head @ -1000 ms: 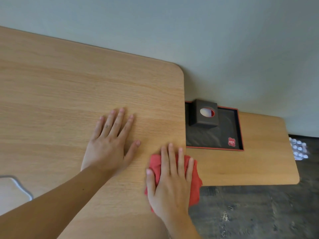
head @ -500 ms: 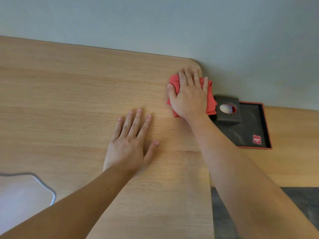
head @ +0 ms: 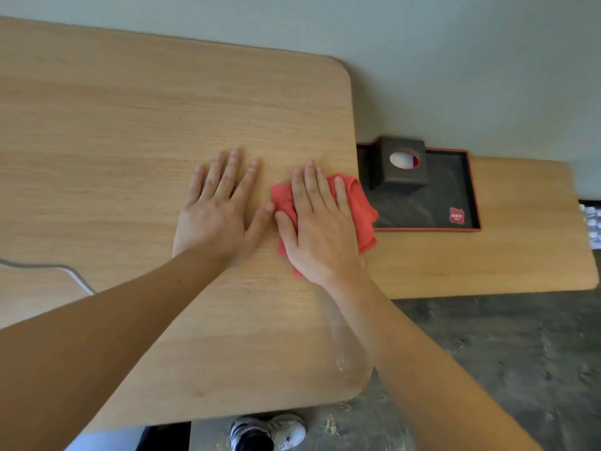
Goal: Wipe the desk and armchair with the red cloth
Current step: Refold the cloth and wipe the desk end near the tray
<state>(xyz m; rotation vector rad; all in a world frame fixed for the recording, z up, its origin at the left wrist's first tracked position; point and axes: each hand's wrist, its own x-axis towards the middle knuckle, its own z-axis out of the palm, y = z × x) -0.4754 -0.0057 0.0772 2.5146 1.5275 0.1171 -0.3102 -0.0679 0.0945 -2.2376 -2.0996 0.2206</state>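
Note:
The light wooden desk [head: 136, 131] fills the left and middle of the view, its right edge running down the centre. My right hand [head: 320, 227] lies flat, fingers straight, pressing the crumpled red cloth [head: 359, 206] onto the desk beside that right edge. Part of the cloth hangs over the edge. My left hand [head: 219, 211] rests flat on the desk just left of the cloth, its thumb almost touching my right thumb. No armchair is in view.
A lower wooden shelf [head: 520, 242] joins the desk on the right, carrying a black red-rimmed tray [head: 435, 203] with a dark tissue box [head: 403, 166]. A grey cable [head: 65, 270] lies at the desk's left. A grey wall stands behind; dark floor and a shoe [head: 270, 432] below.
My right hand has slid the cloth from the desk's far right corner back toward me along the right edge. My left hand has stayed flat on the desk.

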